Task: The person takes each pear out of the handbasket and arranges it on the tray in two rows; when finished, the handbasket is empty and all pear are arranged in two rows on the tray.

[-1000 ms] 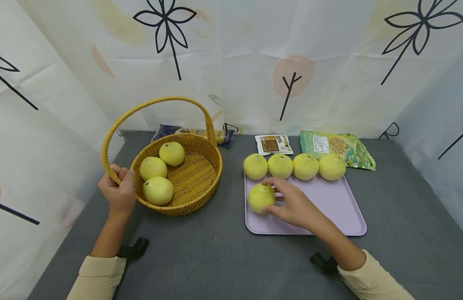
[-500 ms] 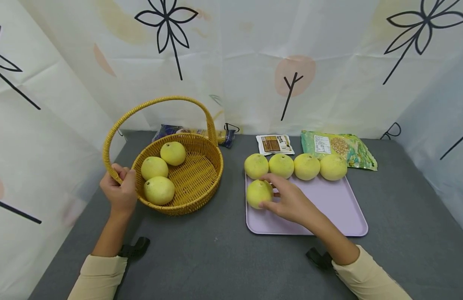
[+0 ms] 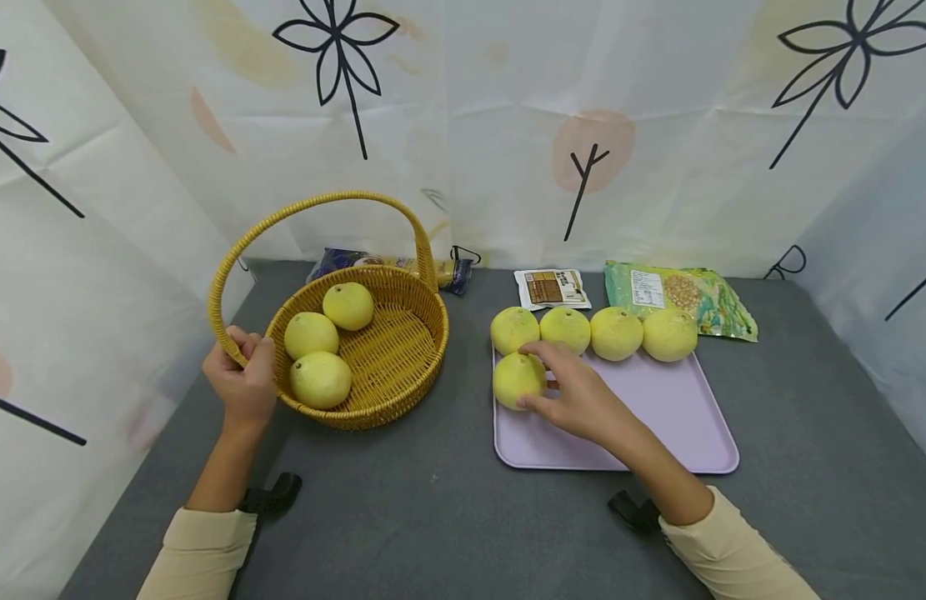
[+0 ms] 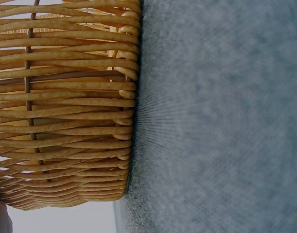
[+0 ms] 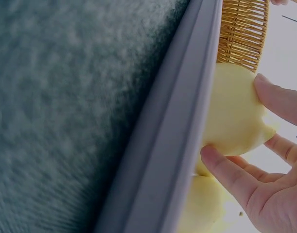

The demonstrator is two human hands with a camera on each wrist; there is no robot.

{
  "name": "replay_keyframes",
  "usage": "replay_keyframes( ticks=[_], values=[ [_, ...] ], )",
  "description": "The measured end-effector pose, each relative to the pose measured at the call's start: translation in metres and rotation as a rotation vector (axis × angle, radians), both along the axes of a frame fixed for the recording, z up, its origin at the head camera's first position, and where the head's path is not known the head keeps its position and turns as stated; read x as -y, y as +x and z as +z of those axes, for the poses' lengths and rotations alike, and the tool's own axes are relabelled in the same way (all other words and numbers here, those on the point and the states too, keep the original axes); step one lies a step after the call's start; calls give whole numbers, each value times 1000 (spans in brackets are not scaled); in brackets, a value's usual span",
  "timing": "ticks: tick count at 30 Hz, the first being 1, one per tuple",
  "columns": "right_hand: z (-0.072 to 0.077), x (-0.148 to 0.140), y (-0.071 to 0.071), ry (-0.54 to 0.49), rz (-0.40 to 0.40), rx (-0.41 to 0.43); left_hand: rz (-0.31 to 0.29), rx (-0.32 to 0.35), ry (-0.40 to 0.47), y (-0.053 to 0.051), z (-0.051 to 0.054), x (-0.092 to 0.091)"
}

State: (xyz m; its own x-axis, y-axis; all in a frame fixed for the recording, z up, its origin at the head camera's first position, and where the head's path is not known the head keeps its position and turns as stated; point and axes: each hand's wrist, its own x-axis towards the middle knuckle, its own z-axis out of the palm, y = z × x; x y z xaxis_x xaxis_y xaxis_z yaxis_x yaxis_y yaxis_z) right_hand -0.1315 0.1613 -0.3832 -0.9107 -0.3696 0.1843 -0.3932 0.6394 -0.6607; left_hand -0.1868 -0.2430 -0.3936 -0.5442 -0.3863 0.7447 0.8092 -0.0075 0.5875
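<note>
My left hand [image 3: 241, 379] grips the lower left end of the handle of a yellow wicker basket [image 3: 391, 408]. Inside the basket, three round yellow-green fruits [image 3: 322, 381] sit along its left side. My right hand [image 3: 578, 396] holds a similar yellow-green fruit [image 3: 517, 382] between thumb and fingers, at the left side of a lilac tray [image 3: 628, 425]. Behind that fruit, several more fruits [image 3: 616, 333] stand in a row along the tray's far edge. In the right wrist view, the fingers [image 5: 231, 174] and thumb touch the held fruit [image 5: 233, 111] from opposite sides.
A white and brown packet [image 3: 553, 289] and a green bag [image 3: 683, 300] lie behind the row of fruits. A blue and yellow package [image 3: 451, 275] lies behind the basket. Patterned white cloth [image 3: 493, 125] rises around the grey tabletop [image 3: 432, 517].
My right hand has moved the held fruit away from me on the tray, up to the left end of the row. My left hand has stayed on the basket handle.
</note>
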Motion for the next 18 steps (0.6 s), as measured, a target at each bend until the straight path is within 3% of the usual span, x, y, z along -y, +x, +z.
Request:
replay_keyframes(
  ticks=[18],
  values=[
    [0, 3, -1, -5, -15, -16, 4, 7, 7, 1, 1, -2]
  ],
)
